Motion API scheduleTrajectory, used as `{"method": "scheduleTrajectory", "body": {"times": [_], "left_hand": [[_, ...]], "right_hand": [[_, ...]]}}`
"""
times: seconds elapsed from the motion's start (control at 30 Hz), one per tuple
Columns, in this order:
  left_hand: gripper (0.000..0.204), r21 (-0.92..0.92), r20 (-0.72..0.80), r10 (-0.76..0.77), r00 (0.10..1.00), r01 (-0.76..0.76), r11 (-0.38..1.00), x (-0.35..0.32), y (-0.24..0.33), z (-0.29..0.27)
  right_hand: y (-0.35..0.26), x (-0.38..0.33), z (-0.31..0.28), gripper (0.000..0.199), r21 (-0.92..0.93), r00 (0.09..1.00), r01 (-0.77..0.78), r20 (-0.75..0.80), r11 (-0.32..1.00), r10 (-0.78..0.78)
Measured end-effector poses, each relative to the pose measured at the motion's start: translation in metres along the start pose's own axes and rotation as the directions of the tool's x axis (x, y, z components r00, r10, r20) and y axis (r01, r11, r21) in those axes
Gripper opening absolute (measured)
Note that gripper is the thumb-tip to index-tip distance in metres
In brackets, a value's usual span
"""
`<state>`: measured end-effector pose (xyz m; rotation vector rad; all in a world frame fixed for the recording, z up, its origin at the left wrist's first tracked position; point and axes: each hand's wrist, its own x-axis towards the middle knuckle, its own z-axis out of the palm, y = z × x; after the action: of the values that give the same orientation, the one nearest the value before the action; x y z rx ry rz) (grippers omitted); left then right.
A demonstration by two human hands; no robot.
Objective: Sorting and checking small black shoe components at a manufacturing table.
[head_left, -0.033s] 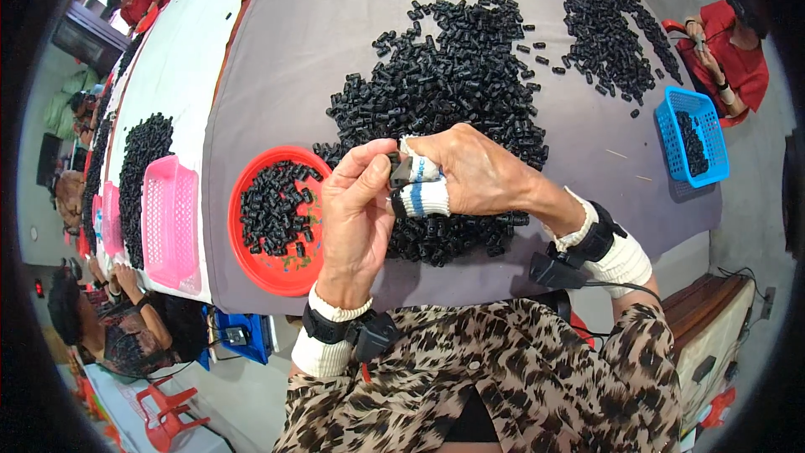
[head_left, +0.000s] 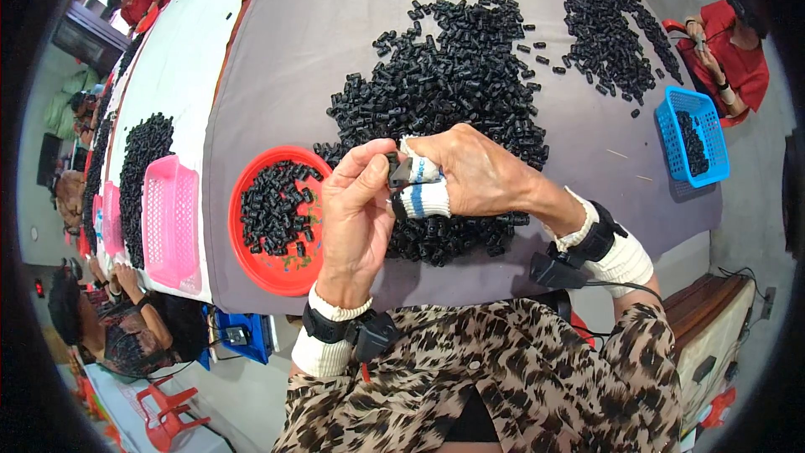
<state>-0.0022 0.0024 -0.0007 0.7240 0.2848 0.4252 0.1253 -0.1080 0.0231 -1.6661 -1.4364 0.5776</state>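
– What is in the worker's hands at the table?
– The left hand (head_left: pixel 348 201) pinches a small black piece (head_left: pixel 392 166) between thumb and fingers, out in front of the body and above the grey cloth (head_left: pixel 268 50).

– And the right?
– The right hand (head_left: pixel 482 169) curls in from the other side, its fingers meeting the left's at the piece. White wraps (head_left: pixel 426 200) with blue stripes sheathe some of them. Whether it grips the piece or only braces it, one cannot tell; the fingertips are partly hidden.

– What surrounds them?
– A broad heap of black pieces (head_left: pixel 436 84) spreads beneath and beyond the hands. Just beside the left hand sits a round red tray (head_left: pixel 277 288), partly filled with similar pieces.

– Farther out?
– A pink basket (head_left: pixel 172 226) stands left of the tray. At the table's right, a blue basket (head_left: pixel 713 117) contains more black pieces, near a co-worker in red (head_left: pixel 742 67).
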Motion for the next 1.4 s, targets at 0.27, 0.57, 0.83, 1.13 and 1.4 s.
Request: {"method": "scheduleTrajectory", "body": {"times": [0.27,0.57,0.83,1.13,1.4], "left_hand": [[0.02,-0.269,0.139,-0.066,0.988,0.102,0.958,-0.003,0.0,-0.015],[0.02,0.237,-0.182,0.189,0.965,-0.144,0.961,-0.012,0.04,-0.06],[0.018,0.844,-0.115,0.328,0.938,-0.082,0.53,-0.004,0.03,-0.077],[0.027,0.897,0.395,-0.073,0.916,-0.401,-0.185,0.019,-0.056,-0.048],[0.015,0.83,0.51,-0.045,0.859,-0.506,-0.234,0.03,-0.063,-0.047]], "right_hand": [[0.002,-0.007,0.001,0.035,0.039,0.999,-0.032,-0.041,0.999,0.034],[0.018,-0.015,-0.019,0.024,0.105,0.988,-0.08,-0.123,0.991,0.093],[0.043,-0.027,-0.028,0.021,0.082,0.94,-0.238,-0.233,0.968,0.25],[0.052,-0.04,-0.023,0.027,0.101,0.931,-0.271,-0.225,0.957,0.287],[0.071,-0.043,-0.014,0.021,0.116,0.951,-0.238,-0.174,0.964,0.255]]}}
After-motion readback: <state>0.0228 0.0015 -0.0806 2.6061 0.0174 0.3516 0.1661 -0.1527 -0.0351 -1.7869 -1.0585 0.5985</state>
